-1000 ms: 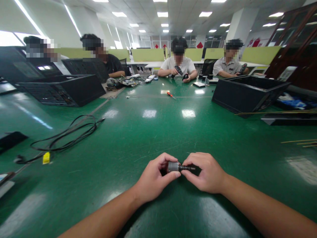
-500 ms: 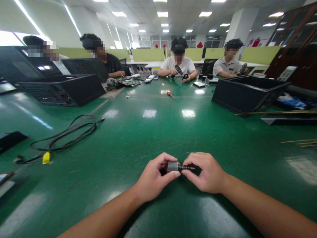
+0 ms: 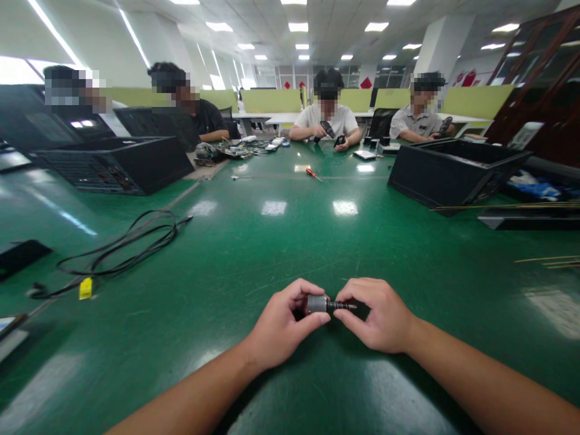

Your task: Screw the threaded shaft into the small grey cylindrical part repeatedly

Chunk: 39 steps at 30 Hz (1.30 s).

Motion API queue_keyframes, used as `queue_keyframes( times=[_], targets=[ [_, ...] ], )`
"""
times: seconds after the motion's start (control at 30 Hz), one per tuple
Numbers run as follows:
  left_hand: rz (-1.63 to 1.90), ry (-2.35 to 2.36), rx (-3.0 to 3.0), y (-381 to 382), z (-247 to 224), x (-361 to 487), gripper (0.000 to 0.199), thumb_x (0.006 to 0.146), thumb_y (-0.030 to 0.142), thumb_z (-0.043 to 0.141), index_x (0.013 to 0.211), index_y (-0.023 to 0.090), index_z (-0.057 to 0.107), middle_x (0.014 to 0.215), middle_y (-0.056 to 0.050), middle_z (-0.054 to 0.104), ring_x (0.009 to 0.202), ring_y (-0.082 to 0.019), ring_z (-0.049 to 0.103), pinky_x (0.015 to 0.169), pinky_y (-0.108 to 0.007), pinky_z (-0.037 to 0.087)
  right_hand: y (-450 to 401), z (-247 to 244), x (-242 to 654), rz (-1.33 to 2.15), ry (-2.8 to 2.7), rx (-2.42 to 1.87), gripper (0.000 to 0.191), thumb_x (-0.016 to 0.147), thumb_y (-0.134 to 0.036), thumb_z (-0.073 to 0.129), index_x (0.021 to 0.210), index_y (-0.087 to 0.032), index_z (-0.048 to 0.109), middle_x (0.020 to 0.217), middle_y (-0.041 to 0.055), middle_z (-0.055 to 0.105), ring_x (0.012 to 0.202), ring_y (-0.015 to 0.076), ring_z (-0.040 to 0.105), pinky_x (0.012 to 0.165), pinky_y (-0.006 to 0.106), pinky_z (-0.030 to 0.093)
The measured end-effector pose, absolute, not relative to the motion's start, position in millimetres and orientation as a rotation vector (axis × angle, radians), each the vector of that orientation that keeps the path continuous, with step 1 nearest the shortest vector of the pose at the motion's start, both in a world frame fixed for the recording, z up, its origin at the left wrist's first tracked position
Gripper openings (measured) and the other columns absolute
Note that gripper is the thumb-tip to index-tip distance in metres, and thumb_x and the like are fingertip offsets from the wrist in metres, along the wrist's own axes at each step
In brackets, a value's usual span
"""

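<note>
Low in the head view, my left hand (image 3: 281, 329) is closed around a grey metal cylinder (image 3: 317, 304), its thumb and fingers on opposite sides. A thin dark ridged shaft (image 3: 346, 306) sticks out of the cylinder's right end and narrows to a pointed tip. My right hand (image 3: 383, 317) pinches this shaft between thumb and index finger, close to the cylinder. The part lies level, just above the green table. The cylinder's left end is hidden in my left palm.
An orange screwdriver (image 3: 312, 173) lies farther up the green table (image 3: 272, 241). Coiled black cable (image 3: 131, 248) with a yellow tag (image 3: 85, 289) is at left. Black computer cases stand at left (image 3: 113, 166) and right (image 3: 453, 172). Several people sit around the table, one holding a power drill (image 3: 327, 128).
My right fingertips have shifted very slightly right along the shaft. My left hand keeps its hold on the cylinder, and the rest looks the same.
</note>
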State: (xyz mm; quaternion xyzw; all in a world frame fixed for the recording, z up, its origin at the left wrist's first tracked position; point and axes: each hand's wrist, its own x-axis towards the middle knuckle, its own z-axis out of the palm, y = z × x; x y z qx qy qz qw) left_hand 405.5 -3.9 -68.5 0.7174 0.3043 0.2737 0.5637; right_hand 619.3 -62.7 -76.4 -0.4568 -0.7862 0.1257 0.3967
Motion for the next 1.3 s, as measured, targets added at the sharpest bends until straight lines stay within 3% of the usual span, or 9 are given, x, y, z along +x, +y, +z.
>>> queue_keyframes(
  times=[0.63,1.3],
  targets=[
    [0.740,0.645,1.667,-2.4,-71.6,403.9,0.027,0.084,0.022,0.073,0.108,0.016,0.061,0.107,-0.007,0.067,0.102,-0.020,0.064,0.091,-0.033,0.050,-62.2,-75.4,621.4,0.295,-1.985,-1.197,0.008,0.086,-0.026,0.064,0.086,-0.019,0.063,0.075,0.0019,0.066,0.067,0.0166,0.059,0.066,0.030,0.042],
    [0.752,0.630,1.689,-1.4,-69.1,400.6,0.026,0.084,0.021,0.073,0.107,0.016,0.061,0.110,-0.009,0.065,0.104,-0.021,0.063,0.093,-0.034,0.048,-63.0,-73.3,624.6,0.391,-1.992,-1.222,0.006,0.086,-0.023,0.061,0.083,-0.019,0.058,0.073,0.0003,0.062,0.066,0.0157,0.057,0.065,0.029,0.040]
  ],
)
